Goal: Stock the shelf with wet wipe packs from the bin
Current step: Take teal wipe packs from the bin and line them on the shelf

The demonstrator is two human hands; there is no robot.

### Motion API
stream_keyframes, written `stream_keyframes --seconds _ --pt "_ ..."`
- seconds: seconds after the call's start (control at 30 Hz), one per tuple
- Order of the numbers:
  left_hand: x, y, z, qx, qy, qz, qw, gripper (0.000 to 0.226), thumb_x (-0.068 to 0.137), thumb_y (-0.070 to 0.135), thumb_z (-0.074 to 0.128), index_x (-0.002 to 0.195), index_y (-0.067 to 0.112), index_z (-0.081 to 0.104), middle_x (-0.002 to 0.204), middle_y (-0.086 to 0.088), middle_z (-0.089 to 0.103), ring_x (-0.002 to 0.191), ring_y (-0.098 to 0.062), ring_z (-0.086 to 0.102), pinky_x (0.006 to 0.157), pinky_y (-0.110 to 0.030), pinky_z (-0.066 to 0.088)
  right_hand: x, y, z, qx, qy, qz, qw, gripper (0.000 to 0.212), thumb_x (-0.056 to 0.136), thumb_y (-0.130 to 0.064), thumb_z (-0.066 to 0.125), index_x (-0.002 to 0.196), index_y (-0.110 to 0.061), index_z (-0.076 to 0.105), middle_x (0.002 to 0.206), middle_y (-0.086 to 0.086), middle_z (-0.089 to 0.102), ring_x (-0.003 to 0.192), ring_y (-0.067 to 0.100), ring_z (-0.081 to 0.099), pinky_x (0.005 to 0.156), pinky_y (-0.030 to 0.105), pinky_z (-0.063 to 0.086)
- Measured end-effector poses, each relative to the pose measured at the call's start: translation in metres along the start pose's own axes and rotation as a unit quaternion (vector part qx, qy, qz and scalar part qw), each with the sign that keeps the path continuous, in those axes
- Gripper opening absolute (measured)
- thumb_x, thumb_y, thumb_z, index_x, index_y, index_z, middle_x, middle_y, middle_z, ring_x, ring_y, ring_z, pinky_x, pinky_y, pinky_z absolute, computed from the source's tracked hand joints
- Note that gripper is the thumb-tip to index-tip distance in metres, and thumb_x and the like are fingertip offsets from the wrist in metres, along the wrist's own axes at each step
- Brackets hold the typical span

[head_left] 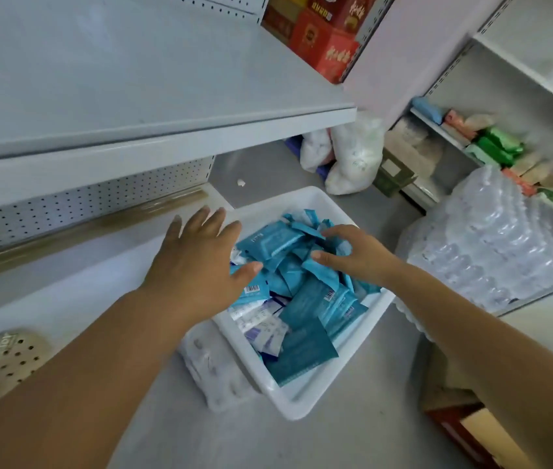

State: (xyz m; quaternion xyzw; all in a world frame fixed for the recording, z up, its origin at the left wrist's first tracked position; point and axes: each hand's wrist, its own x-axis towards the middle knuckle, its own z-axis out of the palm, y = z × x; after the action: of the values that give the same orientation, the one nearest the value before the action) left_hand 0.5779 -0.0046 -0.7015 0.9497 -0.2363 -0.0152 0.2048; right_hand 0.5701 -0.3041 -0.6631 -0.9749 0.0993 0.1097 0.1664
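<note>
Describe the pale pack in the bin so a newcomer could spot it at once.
Start at the white bin on the floor below the grey shelf, where both hands reach in. Nearly everything inside is teal wet wipe packs. The pale pack lies near the bin's left wall, just below the left hand: it is white with small purple print, not solid teal like its neighbours.

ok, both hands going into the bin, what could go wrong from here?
1. The teal packs lie jumbled and overlapping, so a grab by the right hand may drag extra packs out over the white bin rim.
2. The left hand is spread open above the pile, holding nothing; a loose grip could drop a pack.
3. The bin sits partly on a wrapped bundle and may tip.
</note>
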Motion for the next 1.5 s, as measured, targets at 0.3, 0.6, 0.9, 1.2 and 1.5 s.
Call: stream_keyframes --seconds 0.3,0.6,0.9,1.2,1.5 --pt "0.005 0.000 0.043 0.023 -0.063 -0.056 0.996 0.086 0.091 0.074 0.024 0.157 0.020 0.014 0.167 -0.013 0.000 0.153 -0.032 -0.001 0.124 -0.050 0.004 -0.005 0.046 0.037 -0.097 0.069 0.067 0.991 0.109 0.062 -0.084 0.069 0.151 -0.048 0.018 0.166 -0.006 -0.010 0.153 0.029 -0.001 0.123 0.056 0.010" --pt "-0.007 -0.004 0.060 0.106 -0.100 -0.049 0.988 0.089 0.093 0.070 0.009 0.158 0.009 0.015 0.167 -0.015 0.005 0.154 -0.030 -0.010 0.124 -0.046 -0.008 0.012 0.047 0.064 0.041 0.127 0.058 0.989 0.058 0.081 -0.060 0.074 0.133 -0.035 0.064 0.155 -0.003 0.045 0.143 0.021 0.040 0.116 0.038 0.035" --pt "-0.003 -0.005 0.058 0.074 -0.102 -0.053 0.991 0.087 0.093 0.070 0.009 0.157 0.012 0.023 0.167 -0.012 0.010 0.154 -0.027 -0.008 0.123 -0.043 -0.008 0.011 0.039 0.039 0.171 0.253 0.119 0.945 0.024 0.093 -0.032 0.072 0.102 -0.011 0.080 0.072 0.001 0.068 0.061 0.010 0.052 0.061 0.017 0.045" --pt "-0.006 0.015 0.024 -0.098 -0.048 -0.051 0.993 0.079 0.095 0.066 0.020 0.146 0.008 0.039 0.159 -0.012 0.031 0.152 -0.026 0.011 0.124 -0.044 0.008 -0.040 -0.003 0.009 0.410 0.337 0.098 0.842 0.010 0.095 -0.028 0.069 0.088 -0.025 0.074 0.083 -0.008 0.076 0.071 0.002 0.073 0.061 0.017 0.057" --pt "-0.020 0.050 -0.003 -0.422 -0.045 -0.127 0.896 0.061 0.091 0.067 0.046 0.137 0.028 0.048 0.135 0.007 0.054 0.109 -0.006 0.053 0.082 -0.019 0.035 -0.078 -0.045 0.019 0.665 0.184 0.091 0.718 0.022 0.097 -0.022 0.063 0.104 -0.004 0.073 0.107 0.009 0.077 0.096 0.022 0.075 0.079 0.034 0.063"
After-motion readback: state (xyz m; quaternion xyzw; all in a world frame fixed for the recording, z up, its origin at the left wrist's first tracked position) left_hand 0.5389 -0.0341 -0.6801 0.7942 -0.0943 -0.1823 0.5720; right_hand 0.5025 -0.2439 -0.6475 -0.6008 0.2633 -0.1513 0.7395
